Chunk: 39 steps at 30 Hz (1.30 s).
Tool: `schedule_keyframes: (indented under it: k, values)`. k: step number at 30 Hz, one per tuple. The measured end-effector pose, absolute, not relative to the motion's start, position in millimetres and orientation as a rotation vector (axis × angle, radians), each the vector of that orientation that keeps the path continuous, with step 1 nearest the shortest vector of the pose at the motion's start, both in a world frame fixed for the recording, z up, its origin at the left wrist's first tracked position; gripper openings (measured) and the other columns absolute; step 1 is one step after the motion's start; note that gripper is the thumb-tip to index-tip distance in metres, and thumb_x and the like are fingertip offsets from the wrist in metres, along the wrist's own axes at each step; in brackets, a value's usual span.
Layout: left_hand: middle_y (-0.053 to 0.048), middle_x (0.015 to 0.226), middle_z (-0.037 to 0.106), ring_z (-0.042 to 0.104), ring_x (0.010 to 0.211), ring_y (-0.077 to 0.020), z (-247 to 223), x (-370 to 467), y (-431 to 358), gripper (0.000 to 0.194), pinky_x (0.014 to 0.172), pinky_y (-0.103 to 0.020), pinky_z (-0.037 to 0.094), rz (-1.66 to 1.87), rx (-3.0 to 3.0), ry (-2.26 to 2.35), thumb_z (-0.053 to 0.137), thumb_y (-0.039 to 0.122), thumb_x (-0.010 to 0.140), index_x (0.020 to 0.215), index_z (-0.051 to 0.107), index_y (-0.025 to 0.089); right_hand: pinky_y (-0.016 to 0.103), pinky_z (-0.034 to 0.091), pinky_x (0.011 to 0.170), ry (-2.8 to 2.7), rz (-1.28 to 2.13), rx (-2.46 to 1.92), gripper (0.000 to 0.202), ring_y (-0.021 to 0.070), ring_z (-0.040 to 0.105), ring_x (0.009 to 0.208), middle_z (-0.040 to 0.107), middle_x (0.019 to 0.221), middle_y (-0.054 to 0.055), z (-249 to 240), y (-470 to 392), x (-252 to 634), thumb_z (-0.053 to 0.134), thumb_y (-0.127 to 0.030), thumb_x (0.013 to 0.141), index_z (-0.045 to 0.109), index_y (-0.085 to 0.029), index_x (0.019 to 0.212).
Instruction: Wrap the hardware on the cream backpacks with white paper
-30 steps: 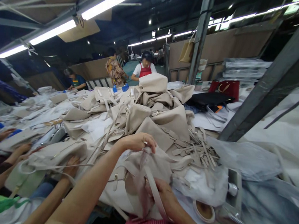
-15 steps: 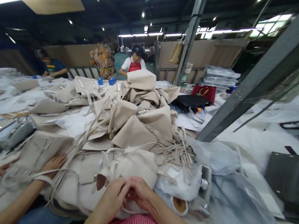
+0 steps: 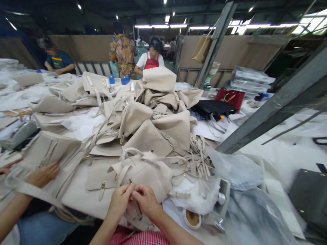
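Observation:
A beige handbag (image 3: pixel 149 171) lies directly before me, its straps in loose loops on top. Over its near edge, my left hand (image 3: pixel 121 199) is closed in a pinch on part of the bag. Fingertip to fingertip with it, my right hand (image 3: pixel 148 203) also pinches the bag; the exact bit between the fingers is hidden. Small metal hardware shows just above the fingertips. To the left lies a beige flap (image 3: pixel 102 176) with a gold clasp and a short tab.
Beyond rises a heap of beige bags (image 3: pixel 151 133), with loose straps (image 3: pixel 201 158) on its right. A cup of brown liquid (image 3: pixel 192 218) stands near my right forearm, beside a metal dispenser (image 3: pixel 222 200). At left, a co-worker's hand (image 3: pixel 42 174) rests on another bag. A steel post (image 3: pixel 263 121) slants at right.
Both my hands have risen slightly, still together at the bag. The bag has shifted and its brown patch no longer shows. The co-worker's hand at left has moved left. The view has tilted down.

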<state>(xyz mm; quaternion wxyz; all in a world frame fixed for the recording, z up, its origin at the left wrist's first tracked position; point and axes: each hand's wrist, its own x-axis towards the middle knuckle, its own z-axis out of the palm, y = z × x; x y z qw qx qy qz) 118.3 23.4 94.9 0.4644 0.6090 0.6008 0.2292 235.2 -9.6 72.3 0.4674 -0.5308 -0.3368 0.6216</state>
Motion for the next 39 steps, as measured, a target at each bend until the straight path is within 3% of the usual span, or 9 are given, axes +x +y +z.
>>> schedule_keyframes:
  k: [7,16,18,21,24,27,31,35,39]
  values:
    - [-0.007,0.073,0.074,0.071,0.08,-0.0279,73.3,111.2,28.2,0.043,0.074,-0.035,0.057,0.549,1.395,1.409,0.054,0.06,0.072,0.072,0.066,0.019,0.022,0.038,0.054,-1.07,1.458,-1.55,0.014,0.0113,0.05,0.051,0.056,0.052,-0.005,56.5,-38.5,269.7,0.058,-0.021,0.072,0.066,-0.018,0.062]
    - [-0.004,0.088,0.078,0.067,0.095,-0.0298,85.0,91.9,51.7,0.039,0.09,-0.036,0.049,0.629,1.605,1.487,0.053,0.057,0.075,0.08,0.072,0.023,0.038,0.047,0.091,-1.13,0.904,-2.238,0.033,0.0293,0.066,0.104,0.074,0.104,0.014,23.3,-167.9,383.1,0.047,-0.027,0.087,0.072,-0.017,0.107]
    - [-0.004,0.087,0.078,0.068,0.093,-0.0287,87.0,92.3,59.5,0.038,0.089,-0.035,0.048,0.619,1.638,1.474,0.052,0.055,0.077,0.08,0.072,0.023,0.041,0.048,0.088,-1.195,0.837,-2.412,0.041,0.0328,0.068,0.103,0.074,0.106,0.019,11.7,-181.6,381.8,0.048,-0.022,0.087,0.066,-0.015,0.124]
    - [-0.004,0.083,0.078,0.069,0.089,-0.0287,81.6,92.2,61.6,0.037,0.086,-0.035,0.049,0.595,1.631,1.465,0.053,0.055,0.076,0.076,0.071,0.023,0.039,0.051,0.071,-1.371,0.754,-2.689,0.049,0.034,0.074,0.083,0.077,0.087,0.02,-2.0,-180.3,371.8,0.045,-0.012,0.088,0.057,-0.014,0.136]
    - [-0.005,0.082,0.078,0.071,0.087,-0.029,71.4,88.8,54.5,0.039,0.084,-0.035,0.051,0.59,1.614,1.459,0.052,0.057,0.076,0.074,0.07,0.022,0.034,0.048,0.061,-1.445,0.706,-2.77,0.044,0.0315,0.075,0.073,0.077,0.077,0.017,-0.6,-169.9,369.0,0.046,-0.005,0.084,0.068,-0.018,0.119]
    - [-0.006,0.083,0.078,0.072,0.089,-0.0294,63.9,84.8,47.2,0.042,0.085,-0.036,0.052,0.597,1.596,1.462,0.051,0.059,0.076,0.074,0.07,0.022,0.03,0.047,0.064,-1.519,0.642,-2.71,0.028,0.0263,0.074,0.078,0.077,0.081,0.011,15.7,-159.1,379.1,0.047,-0.014,0.09,0.074,-0.023,0.093]
    - [-0.005,0.083,0.078,0.071,0.09,-0.0286,58.1,83.7,45.1,0.044,0.085,-0.035,0.052,0.622,1.578,1.462,0.052,0.062,0.076,0.075,0.07,0.022,0.028,0.047,0.085,-1.55,0.494,-2.619,0.036,0.0207,0.068,0.101,0.072,0.108,0.011,31.3,-130.0,401.7,0.034,-0.023,0.101,0.068,-0.022,0.113]
    - [-0.005,0.08,0.077,0.07,0.087,-0.0289,53.9,84.1,46.3,0.046,0.084,-0.036,0.051,0.646,1.573,1.466,0.052,0.063,0.075,0.073,0.07,0.022,0.036,0.05,0.076,-1.402,0.462,-2.708,0.031,0.0281,0.07,0.09,0.071,0.098,0.019,18.9,-94.4,414.1,0.041,-0.011,0.094,0.072,-0.012,0.093]
    - [-0.006,0.078,0.076,0.068,0.085,-0.0299,54.5,83.2,44.4,0.045,0.084,-0.038,0.05,0.664,1.536,1.458,0.054,0.063,0.072,0.07,0.07,0.021,0.041,0.048,0.07,-1.256,0.477,-2.694,0.031,0.0308,0.069,0.081,0.071,0.091,0.019,2.6,-87.5,412.5,0.043,-0.004,0.088,0.07,-0.014,0.076]
